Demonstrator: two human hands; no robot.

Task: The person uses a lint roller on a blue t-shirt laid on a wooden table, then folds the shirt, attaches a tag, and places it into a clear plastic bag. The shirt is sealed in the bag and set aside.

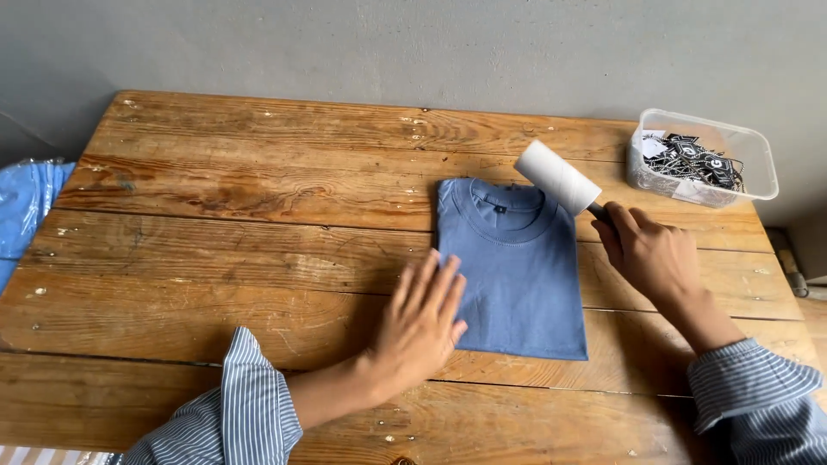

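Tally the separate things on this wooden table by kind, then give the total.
Folded blue T-shirt: 1
White lint roller: 1
Clear plastic tub of black-and-white tags: 1
Total: 3, leaving out the blue plastic-wrapped bundle at the left edge.

roller handle (599, 209) inside right hand (650, 254); blue plastic bag (26, 202) cut off at left edge

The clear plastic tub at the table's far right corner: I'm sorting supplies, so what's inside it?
The clear tub holds a heap of small black-and-white tags with pale strings. Anything beneath the heap is hidden.
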